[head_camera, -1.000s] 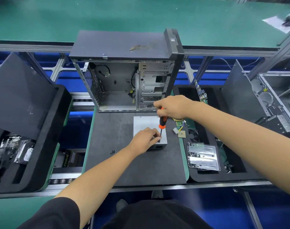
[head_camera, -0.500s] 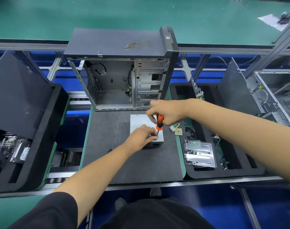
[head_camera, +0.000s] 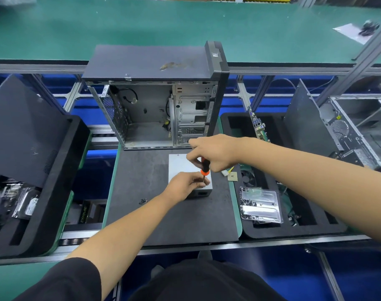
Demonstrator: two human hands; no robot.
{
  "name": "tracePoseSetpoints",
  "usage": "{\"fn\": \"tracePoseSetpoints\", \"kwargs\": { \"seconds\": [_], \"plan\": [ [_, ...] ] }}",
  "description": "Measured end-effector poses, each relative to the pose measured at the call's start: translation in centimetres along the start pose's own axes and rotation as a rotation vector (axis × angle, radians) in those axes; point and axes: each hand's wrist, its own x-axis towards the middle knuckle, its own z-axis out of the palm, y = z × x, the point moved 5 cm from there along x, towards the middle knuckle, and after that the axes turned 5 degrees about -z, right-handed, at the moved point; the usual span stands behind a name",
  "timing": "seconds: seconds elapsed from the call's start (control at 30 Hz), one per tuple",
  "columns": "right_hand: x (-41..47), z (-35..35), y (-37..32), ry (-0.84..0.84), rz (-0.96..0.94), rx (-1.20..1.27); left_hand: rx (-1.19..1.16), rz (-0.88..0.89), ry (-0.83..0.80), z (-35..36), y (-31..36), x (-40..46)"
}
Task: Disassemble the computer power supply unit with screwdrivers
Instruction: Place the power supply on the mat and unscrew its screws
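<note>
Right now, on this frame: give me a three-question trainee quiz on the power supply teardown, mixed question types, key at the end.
1. True or false: the right hand grips the orange-and-black-handled screwdriver.
2. Multiple choice: the silver metal power supply box rests on A) the dark grey work mat, B) the black foam tray, C) the green floor.
3. Fill in: the left hand pinches the screwdriver's ____ at the box's top.

Key: 1 true; 2 A; 3 shaft. Behind the box stands the open grey computer case; small black screws lie loose on the mat.
</note>
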Motion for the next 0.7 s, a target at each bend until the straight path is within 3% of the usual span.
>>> {"fn": "tracePoseSetpoints", "kwargs": {
  "seconds": [0.13, 0.33, 0.57, 0.7],
  "plan": [
    [0.3, -0.1, 0.1, 0.038, 0.029, 0.009, 0.094, -0.042, 0.091, 0.3, 0.0, -0.3],
    [0.4, 0.0, 0.0, 0.083, 0.182, -0.225, 0.020, -0.080, 0.198, 0.5, -0.3, -0.4],
    [0.5, 0.3, 0.0, 0.002, 0.296, 0.061, 0.020, -0.150, 0.261, 0.5, -0.4, -0.3],
    [0.8, 0.0, -0.4, -0.119, 0.168, 0.030, -0.063, -0.089, 0.015, -1.0, 1.0, 0.4]
  ]
}}
